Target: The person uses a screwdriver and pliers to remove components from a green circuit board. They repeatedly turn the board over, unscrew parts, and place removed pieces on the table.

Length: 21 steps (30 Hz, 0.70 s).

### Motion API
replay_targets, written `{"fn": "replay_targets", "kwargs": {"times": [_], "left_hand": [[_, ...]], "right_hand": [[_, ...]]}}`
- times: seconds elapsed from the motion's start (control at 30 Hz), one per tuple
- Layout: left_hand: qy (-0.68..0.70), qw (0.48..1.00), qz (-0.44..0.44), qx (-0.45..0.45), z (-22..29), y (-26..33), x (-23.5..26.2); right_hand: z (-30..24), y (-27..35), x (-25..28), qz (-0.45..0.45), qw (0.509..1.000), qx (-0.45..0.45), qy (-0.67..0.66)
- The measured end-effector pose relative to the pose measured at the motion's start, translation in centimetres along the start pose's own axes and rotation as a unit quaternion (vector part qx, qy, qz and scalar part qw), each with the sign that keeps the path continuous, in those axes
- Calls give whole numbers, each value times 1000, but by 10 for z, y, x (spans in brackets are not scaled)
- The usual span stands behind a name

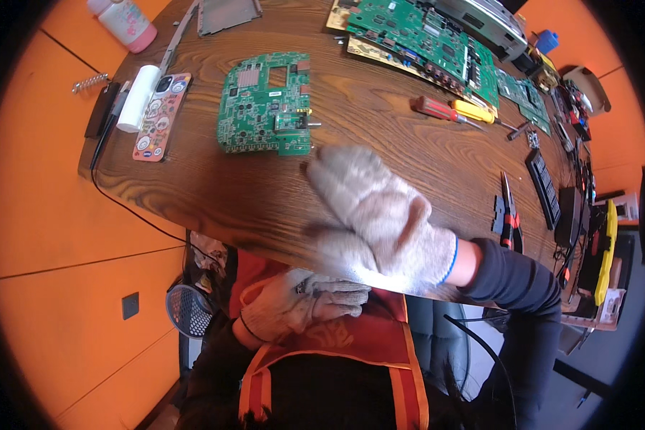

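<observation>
The gloved right hand [376,215] hovers open just beside the green circuit board [266,104]; the left hand [297,301], well below it, curls loosely, gripping nothing.

An electronics repair workshop: circuit boards [266,102], screwdrivers [444,110] and pliers [507,211] lie on a wooden workbench [380,136].

A green circuit board [266,102] lies flat on the wooden table [380,129].
</observation>
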<state>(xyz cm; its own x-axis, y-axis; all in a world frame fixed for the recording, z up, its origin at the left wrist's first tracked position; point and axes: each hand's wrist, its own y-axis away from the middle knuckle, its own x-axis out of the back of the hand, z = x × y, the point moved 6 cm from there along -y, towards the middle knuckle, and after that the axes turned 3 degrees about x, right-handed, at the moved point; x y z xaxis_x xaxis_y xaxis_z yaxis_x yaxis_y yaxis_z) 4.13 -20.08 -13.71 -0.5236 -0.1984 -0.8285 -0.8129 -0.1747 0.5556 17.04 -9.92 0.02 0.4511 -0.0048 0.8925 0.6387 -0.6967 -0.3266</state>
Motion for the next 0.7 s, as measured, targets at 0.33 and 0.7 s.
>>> {"fn": "replay_targets", "kwargs": {"times": [0.33, 0.7], "left_hand": [[118, 944, -306, -48, 4, 4, -12], [67, 989, -70, -114, -8, 32, -14]], "right_hand": [[2, -12, 2, -10, 999, -24, 40], [-89, 15, -26, -242, 939, 236, -54]]}}
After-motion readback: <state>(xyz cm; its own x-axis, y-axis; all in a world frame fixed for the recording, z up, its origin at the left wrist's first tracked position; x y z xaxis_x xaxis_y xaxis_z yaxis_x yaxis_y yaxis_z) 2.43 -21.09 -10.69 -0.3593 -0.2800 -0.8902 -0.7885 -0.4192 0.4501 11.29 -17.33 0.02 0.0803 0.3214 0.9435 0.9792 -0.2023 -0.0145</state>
